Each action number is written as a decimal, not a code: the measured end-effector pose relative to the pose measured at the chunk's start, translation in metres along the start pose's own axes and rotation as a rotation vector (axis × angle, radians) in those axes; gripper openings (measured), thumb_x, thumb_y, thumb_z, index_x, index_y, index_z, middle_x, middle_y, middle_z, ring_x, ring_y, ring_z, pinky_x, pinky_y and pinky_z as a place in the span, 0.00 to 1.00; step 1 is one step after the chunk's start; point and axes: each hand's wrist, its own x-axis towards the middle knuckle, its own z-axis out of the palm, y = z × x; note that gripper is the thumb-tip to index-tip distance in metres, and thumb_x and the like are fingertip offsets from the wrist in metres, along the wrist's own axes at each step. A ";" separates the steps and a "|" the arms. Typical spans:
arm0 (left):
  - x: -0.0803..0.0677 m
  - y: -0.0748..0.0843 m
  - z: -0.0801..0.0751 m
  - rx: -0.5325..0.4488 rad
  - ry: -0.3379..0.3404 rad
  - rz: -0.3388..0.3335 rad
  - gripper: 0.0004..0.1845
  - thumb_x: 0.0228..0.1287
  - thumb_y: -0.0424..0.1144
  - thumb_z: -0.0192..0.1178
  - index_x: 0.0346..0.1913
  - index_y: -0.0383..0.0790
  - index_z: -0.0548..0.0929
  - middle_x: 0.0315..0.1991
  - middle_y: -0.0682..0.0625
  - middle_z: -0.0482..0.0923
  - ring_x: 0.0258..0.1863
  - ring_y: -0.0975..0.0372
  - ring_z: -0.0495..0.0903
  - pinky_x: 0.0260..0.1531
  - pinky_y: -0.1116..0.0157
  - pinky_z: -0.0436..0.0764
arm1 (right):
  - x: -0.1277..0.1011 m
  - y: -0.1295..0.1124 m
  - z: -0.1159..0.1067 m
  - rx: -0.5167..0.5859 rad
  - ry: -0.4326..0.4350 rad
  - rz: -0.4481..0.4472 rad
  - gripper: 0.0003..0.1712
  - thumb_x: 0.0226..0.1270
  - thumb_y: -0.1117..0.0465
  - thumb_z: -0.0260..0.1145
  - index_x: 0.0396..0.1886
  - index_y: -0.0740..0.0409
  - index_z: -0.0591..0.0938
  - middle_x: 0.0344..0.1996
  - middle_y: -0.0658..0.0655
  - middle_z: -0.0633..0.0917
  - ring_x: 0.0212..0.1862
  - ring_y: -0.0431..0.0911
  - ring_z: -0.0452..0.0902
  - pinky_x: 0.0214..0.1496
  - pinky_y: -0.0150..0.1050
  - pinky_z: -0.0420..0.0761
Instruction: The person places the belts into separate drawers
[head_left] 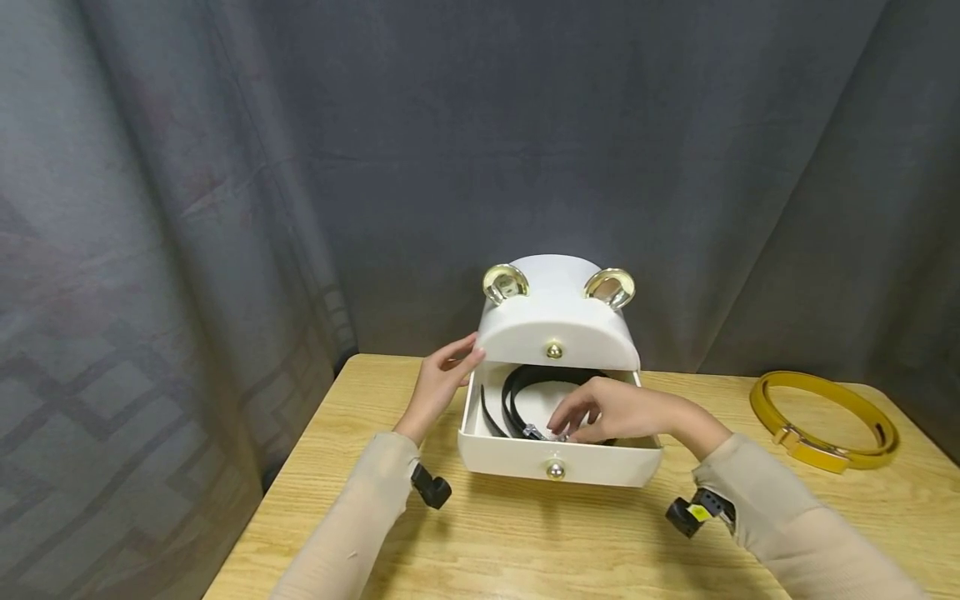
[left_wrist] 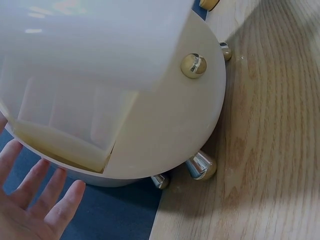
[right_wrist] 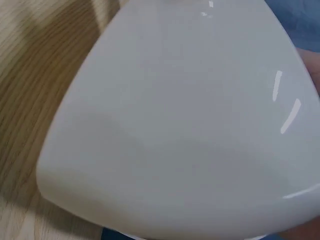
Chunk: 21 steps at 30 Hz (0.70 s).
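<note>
A black belt [head_left: 525,392] is lying coiled inside the open lower drawer [head_left: 558,467] of a small white cabinet [head_left: 558,321], which is standing near the middle of the wooden tabletop [head_left: 525,542]. The right hand [head_left: 600,410] is reaching into the drawer from the right, its fingers curling down over the belt's silver buckle [head_left: 534,432] and appearing to pinch it against the drawer floor. The left hand [head_left: 442,379] is resting with relaxed, nearly straight fingers against the cabinet's left side, just under the rounded top section; in the left wrist view the fingers [left_wrist: 52,207] are showing spread and holding nothing, close beside the cabinet's curved wall. The drawer is pulled out toward the person, its gold knob [head_left: 555,471] facing forward, and a second gold knob [head_left: 554,351] is sitting on the closed rounded front above it. Two shiny gold ear-shaped pieces [head_left: 506,283] are sticking up from the cabinet's top. The right wrist view is showing only a smooth white surface of the cabinet, close up. Well apart to the right, a yellow belt [head_left: 825,417] is lying coiled on the tabletop. A grey curtain [head_left: 225,208] is hanging behind everything.
</note>
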 end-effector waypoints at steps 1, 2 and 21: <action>0.000 0.000 0.000 -0.005 -0.003 -0.001 0.23 0.69 0.43 0.64 0.65 0.43 0.79 0.62 0.45 0.77 0.56 0.51 0.80 0.48 0.52 0.83 | -0.002 -0.001 0.000 0.005 0.021 0.003 0.11 0.66 0.64 0.69 0.46 0.59 0.87 0.41 0.48 0.88 0.41 0.38 0.82 0.44 0.38 0.83; 0.000 -0.001 0.000 -0.007 -0.005 -0.001 0.24 0.69 0.42 0.64 0.66 0.42 0.78 0.63 0.45 0.77 0.56 0.50 0.79 0.48 0.52 0.83 | -0.003 -0.002 -0.001 0.010 0.047 0.007 0.11 0.67 0.62 0.69 0.47 0.59 0.87 0.41 0.49 0.88 0.41 0.39 0.82 0.44 0.38 0.83; -0.001 0.000 0.000 0.008 0.007 0.000 0.22 0.69 0.44 0.64 0.64 0.46 0.80 0.59 0.47 0.79 0.55 0.54 0.80 0.45 0.60 0.84 | -0.031 -0.025 0.025 -0.011 0.566 0.128 0.09 0.67 0.61 0.70 0.46 0.51 0.88 0.39 0.47 0.88 0.34 0.38 0.80 0.32 0.34 0.80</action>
